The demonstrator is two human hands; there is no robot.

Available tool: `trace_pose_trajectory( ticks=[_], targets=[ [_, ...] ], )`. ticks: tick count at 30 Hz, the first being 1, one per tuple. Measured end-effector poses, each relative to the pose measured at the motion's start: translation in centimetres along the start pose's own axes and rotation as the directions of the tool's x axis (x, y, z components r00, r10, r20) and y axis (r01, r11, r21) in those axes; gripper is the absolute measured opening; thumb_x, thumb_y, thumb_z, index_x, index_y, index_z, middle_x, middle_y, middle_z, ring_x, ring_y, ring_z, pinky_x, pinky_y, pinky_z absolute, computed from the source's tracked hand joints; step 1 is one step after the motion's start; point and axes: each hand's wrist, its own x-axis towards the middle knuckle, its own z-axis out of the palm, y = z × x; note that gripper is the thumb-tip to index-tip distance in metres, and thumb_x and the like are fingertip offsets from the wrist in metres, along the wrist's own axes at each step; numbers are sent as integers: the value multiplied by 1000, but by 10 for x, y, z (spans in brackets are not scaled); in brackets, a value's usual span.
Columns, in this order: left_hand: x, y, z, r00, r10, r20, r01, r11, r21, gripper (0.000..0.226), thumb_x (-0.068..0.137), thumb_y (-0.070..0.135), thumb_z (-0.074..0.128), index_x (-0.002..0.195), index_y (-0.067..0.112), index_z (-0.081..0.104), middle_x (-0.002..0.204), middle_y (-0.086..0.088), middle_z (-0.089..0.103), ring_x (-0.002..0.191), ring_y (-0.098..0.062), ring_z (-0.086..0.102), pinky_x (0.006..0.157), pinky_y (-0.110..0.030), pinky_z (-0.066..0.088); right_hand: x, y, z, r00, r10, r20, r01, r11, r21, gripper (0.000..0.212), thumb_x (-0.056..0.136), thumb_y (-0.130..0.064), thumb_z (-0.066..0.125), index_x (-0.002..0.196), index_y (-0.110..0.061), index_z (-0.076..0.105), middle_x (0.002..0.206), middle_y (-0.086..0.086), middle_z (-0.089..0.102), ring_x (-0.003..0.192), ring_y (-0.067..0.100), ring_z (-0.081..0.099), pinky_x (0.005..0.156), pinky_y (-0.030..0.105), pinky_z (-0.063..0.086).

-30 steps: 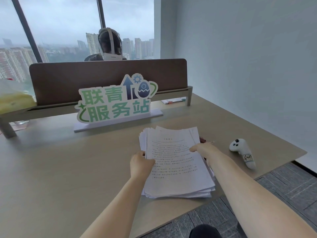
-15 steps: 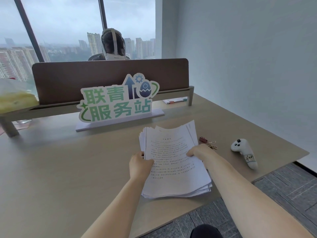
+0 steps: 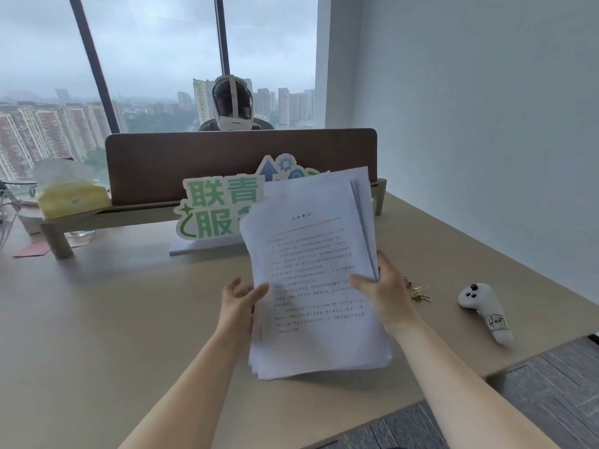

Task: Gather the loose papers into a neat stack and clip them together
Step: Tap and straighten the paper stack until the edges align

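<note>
A thick stack of white printed papers (image 3: 311, 270) is lifted and tilted up off the beige table (image 3: 113, 319), its sheets slightly fanned at the top right. My right hand (image 3: 382, 293) grips the stack's right edge, thumb on the front page. My left hand (image 3: 238, 303) holds the left edge, thumb on the front and fingers behind. Small gold binder clips (image 3: 420, 293) lie on the table just right of my right hand, partly hidden behind it.
A green and white standing sign (image 3: 214, 210) is behind the papers, in front of a brown desk divider (image 3: 194, 160). A white controller (image 3: 486, 311) lies at the right near the table edge. A person sits beyond the divider. A tissue pack (image 3: 69, 192) rests on the left shelf.
The paper stack lay flat on the table before; both hands have now lifted and tilted it upright. The binder clips have come into view.
</note>
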Motion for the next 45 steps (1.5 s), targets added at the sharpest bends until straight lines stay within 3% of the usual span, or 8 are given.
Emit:
trace_pose_trajectory(
  ticks=[4,13,21,30,33,37,42,45],
  targets=[
    [-7,34,-5,982,-7,187,18,998,-59,68,71,26,79,130,3,54,112,-19,70,93,-38,69,76,-49,58,-4,-15,16,994,-111,6,110,992,65,43,83,7,63,109,-28,65,106,3,75,99,25,72,88,54,57],
    [-28,90,15,874,485,-30,-483,874,52,9,78,11,77,78,15,70,61,15,73,57,1,68,50,-13,52,2,-46,57,914,-393,-102,392,920,-26,65,88,1,57,142,-33,43,127,-15,63,116,5,61,93,26,51],
    [-26,57,-6,882,472,-17,-459,866,199,35,79,20,78,111,16,64,98,0,73,87,-14,70,63,-20,56,-2,-9,57,963,-192,-190,187,981,-44,31,86,-23,71,111,-31,54,105,-13,68,97,9,67,75,28,53],
    [-32,73,2,846,531,-54,-521,844,126,39,78,13,78,111,10,57,96,1,70,80,-10,69,59,-15,54,8,-39,66,914,-341,-221,366,927,86,29,90,-23,70,115,-30,57,104,-16,71,97,2,69,83,29,57],
    [-37,84,5,807,591,-20,-586,804,102,36,80,13,76,109,20,56,98,3,69,79,-2,69,61,-15,53,8,-50,66,876,-422,-234,444,894,49,21,95,-26,64,114,-30,57,101,-20,70,96,-1,66,80,19,53],
    [-40,99,10,769,638,40,-638,765,89,41,81,12,75,114,20,53,102,1,68,88,-10,70,65,-21,56,13,-67,67,841,-512,-177,513,857,-38,21,96,-35,60,115,-39,52,111,-13,67,105,6,64,89,29,51],
    [-30,94,-1,858,511,47,-513,851,110,43,79,12,77,115,15,54,101,-1,69,81,-7,71,60,-17,54,17,-53,56,957,-285,-45,289,947,137,33,91,-14,67,122,-25,60,109,-5,73,100,14,71,89,43,58],
    [-27,84,-5,876,481,34,-478,857,192,25,78,8,77,101,9,66,91,-2,73,83,-22,70,57,-17,54,10,-47,60,967,-250,-53,253,966,57,23,92,-11,63,103,-29,71,96,-12,76,92,9,72,83,32,59]
  ],
)
